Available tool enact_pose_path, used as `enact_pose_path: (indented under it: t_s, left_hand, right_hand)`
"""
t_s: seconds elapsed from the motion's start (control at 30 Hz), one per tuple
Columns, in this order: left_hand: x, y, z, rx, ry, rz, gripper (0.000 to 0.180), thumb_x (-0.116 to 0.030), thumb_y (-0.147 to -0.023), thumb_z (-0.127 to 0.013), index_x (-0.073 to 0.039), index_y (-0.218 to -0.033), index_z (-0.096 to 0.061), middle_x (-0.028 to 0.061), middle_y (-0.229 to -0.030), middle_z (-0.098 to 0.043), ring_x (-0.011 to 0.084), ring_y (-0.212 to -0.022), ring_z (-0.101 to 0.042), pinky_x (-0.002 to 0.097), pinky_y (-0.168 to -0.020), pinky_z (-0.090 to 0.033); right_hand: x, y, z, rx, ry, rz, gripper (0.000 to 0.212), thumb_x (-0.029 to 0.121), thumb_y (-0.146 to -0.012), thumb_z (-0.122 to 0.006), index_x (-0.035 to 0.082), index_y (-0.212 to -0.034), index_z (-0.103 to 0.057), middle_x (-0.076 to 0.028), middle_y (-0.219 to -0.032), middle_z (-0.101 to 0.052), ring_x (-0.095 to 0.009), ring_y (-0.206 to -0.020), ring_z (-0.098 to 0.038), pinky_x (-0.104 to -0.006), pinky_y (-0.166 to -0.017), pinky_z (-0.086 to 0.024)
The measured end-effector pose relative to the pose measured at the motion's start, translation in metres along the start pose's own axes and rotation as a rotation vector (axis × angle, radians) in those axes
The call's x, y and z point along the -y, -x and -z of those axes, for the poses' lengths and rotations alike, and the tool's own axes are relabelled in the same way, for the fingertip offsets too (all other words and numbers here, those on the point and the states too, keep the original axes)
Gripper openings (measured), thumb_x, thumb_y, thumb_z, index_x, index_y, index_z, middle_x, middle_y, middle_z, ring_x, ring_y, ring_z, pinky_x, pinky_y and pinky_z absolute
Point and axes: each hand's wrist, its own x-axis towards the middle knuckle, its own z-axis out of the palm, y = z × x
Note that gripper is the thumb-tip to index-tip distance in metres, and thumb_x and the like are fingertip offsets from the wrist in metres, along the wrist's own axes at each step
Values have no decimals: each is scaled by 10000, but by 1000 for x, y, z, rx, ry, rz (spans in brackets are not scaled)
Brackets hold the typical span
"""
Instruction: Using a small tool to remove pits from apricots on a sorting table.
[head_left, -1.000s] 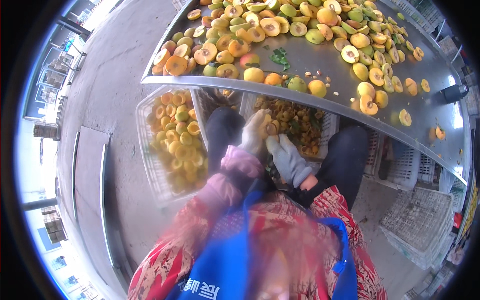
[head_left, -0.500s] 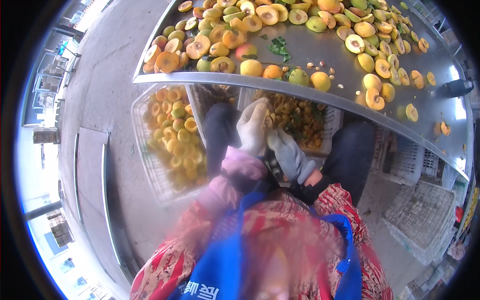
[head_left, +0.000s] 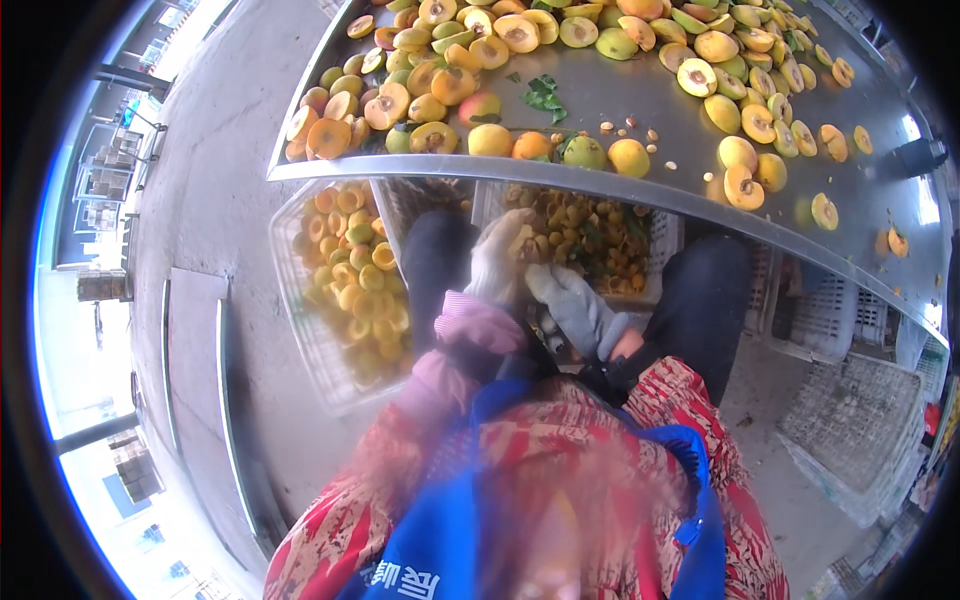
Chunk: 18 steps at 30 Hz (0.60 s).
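My left hand [head_left: 497, 258], in a whitish glove, is closed round a halved apricot [head_left: 531, 246], mostly hidden by the fingers. Close against it from the right, my right hand [head_left: 575, 308] wears a grey glove. Its fingers are bent in toward the fruit; what they hold, if anything, is hidden. Both hands are between my knees, under the front edge of a metal table [head_left: 650, 192]. Just beyond them stands a crate of dark yellow apricot pieces [head_left: 590, 232] mixed with some leaves.
Whole and halved apricots [head_left: 430, 90] are heaped on the table, with green leaves [head_left: 543, 97] and loose stones near its edge. To my left is a white crate [head_left: 300, 290] of apricot halves. Stacked crates [head_left: 850, 425] stand at the right.
My hands stay together at nearly the same spot; the left has turned and shifted slightly down and left. The table and crates have shifted slightly in view.
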Motion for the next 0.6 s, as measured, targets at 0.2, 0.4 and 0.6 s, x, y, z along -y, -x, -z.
enact_pose_path:
  t_s: [0.2,0.4,0.6]
  left_hand:
    - [18,-4,9,33,119,65,330,-275,-919,-587,5,-1094,-581,124,-937,-627,215,-782,-624,309,-669,-526]
    - [15,-1,10,3,56,-99,257,-179,-921,-582,24,-1073,-618,95,-916,-650,171,-741,-637,282,-677,-536]
    - [2,15,-9,-129,-78,-139,217,-131,-899,-604,34,-1036,-641,84,-911,-658,154,-733,-633,257,-662,-519]
  right_hand:
    - [-18,-17,10,-95,473,271,406,422,-956,-453,44,-1041,-575,-146,-818,-631,-280,-732,-593,-383,-707,-483]
    - [-2,7,-15,-184,354,397,464,428,-958,-438,0,-1082,-570,-184,-944,-642,-323,-893,-585,-385,-856,-445]
    - [4,8,-16,-23,-21,-111,482,444,-962,-438,10,-1131,-560,-92,-904,-617,-228,-856,-575,-331,-809,-457]
